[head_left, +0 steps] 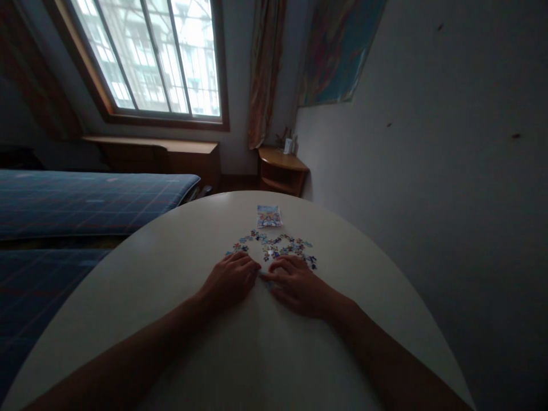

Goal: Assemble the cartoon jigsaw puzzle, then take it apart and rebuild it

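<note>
My left hand (233, 277) rests on the white table with its fingers curled together. Across from it, my right hand (299, 286) lies with its fingers bent inward, their tips nearly meeting those of the left. A small pale-blue jigsaw piece (262, 274) shows between the fingertips of both hands, partly covered by them. Just beyond the hands spreads a loose arc of many-coloured jigsaw pieces (294, 246), some partly hidden behind the fingers. Behind these lies a small colourful picture card (269, 216), flat on the table.
The round white table (162, 274) reaches close to the wall on the right. To the left is a bed with a blue plaid mattress (94, 200). A wooden corner shelf (283, 160) and a long wooden desk (192, 146) stand beyond, below a barred window (149, 57).
</note>
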`<control>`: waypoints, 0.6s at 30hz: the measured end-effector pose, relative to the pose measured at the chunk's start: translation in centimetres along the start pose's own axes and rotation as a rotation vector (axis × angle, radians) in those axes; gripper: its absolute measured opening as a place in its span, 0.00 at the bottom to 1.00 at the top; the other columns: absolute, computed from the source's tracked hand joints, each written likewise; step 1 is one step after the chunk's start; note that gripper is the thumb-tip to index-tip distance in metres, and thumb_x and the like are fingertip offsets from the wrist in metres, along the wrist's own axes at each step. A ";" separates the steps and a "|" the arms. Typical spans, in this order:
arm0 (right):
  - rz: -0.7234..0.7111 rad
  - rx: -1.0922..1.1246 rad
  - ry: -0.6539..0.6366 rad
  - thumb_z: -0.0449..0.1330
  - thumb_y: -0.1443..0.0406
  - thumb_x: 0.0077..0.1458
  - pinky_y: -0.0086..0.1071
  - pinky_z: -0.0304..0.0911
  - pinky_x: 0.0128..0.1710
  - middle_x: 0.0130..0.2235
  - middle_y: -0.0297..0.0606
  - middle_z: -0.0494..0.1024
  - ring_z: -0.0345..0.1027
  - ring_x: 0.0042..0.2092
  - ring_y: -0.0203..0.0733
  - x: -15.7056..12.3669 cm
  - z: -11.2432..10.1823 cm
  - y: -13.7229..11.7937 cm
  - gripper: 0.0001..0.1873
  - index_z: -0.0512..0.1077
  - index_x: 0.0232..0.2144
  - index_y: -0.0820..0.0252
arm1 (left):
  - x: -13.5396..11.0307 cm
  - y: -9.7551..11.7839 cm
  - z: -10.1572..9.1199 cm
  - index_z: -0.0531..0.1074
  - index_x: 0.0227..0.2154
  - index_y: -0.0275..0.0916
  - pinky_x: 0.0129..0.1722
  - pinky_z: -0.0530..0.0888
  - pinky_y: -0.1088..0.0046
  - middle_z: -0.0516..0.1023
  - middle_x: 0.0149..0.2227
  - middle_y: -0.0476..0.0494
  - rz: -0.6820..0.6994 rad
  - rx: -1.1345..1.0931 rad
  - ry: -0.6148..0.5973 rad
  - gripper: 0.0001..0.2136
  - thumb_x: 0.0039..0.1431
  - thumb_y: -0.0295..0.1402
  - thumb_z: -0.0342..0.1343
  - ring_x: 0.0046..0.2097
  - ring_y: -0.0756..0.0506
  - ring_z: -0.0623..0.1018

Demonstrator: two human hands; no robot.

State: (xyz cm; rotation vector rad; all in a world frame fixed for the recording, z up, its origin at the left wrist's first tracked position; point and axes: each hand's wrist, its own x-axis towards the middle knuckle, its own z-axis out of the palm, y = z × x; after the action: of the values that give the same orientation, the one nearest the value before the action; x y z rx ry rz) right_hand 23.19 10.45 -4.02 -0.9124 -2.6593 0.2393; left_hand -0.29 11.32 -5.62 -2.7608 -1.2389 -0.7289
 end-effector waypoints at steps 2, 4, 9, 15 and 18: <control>-0.022 0.012 -0.005 0.55 0.61 0.63 0.47 0.50 0.61 0.53 0.42 0.72 0.59 0.59 0.48 0.0 0.0 -0.2 0.19 0.70 0.56 0.48 | 0.1 0.2 -0.2 0.75 0.38 0.39 0.47 0.75 0.61 0.80 0.39 0.43 -0.001 0.010 -0.002 0.06 0.62 0.25 0.55 0.45 0.42 0.77; -0.035 0.021 -0.004 0.55 0.61 0.63 0.47 0.51 0.61 0.53 0.41 0.72 0.59 0.59 0.48 0.0 0.1 -0.3 0.18 0.72 0.54 0.47 | 0.1 0.2 -0.3 0.75 0.37 0.39 0.47 0.75 0.61 0.80 0.39 0.43 0.022 -0.003 0.012 0.06 0.62 0.24 0.54 0.45 0.42 0.76; -0.072 0.079 0.020 0.57 0.65 0.61 0.43 0.54 0.59 0.49 0.40 0.74 0.64 0.54 0.44 0.0 0.0 0.0 0.17 0.72 0.52 0.50 | -0.3 -0.4 -0.9 0.75 0.41 0.40 0.48 0.73 0.66 0.79 0.42 0.44 0.202 -0.116 -0.051 0.09 0.62 0.24 0.52 0.46 0.45 0.75; -0.046 0.116 0.090 0.61 0.64 0.58 0.39 0.60 0.55 0.43 0.38 0.77 0.68 0.48 0.42 0.1 0.1 0.5 0.06 0.77 0.38 0.53 | -0.8 0.3 -2.5 0.74 0.38 0.38 0.47 0.73 0.65 0.78 0.42 0.42 0.326 0.022 -0.210 0.04 0.63 0.25 0.55 0.47 0.42 0.73; -0.011 0.093 0.114 0.62 0.63 0.57 0.38 0.62 0.52 0.40 0.38 0.79 0.69 0.46 0.42 0.2 0.3 0.7 0.04 0.77 0.34 0.55 | -1.3 2.6 -2.5 0.74 0.33 0.36 0.43 0.74 0.63 0.76 0.36 0.38 0.224 0.205 -0.241 0.05 0.62 0.24 0.54 0.44 0.40 0.74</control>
State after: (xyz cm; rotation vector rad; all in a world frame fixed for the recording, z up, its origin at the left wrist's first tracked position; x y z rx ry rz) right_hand 23.37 11.11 -4.43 -0.8563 -2.5256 0.2963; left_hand -0.16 8.09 -3.54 -2.8099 -0.9484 -0.2426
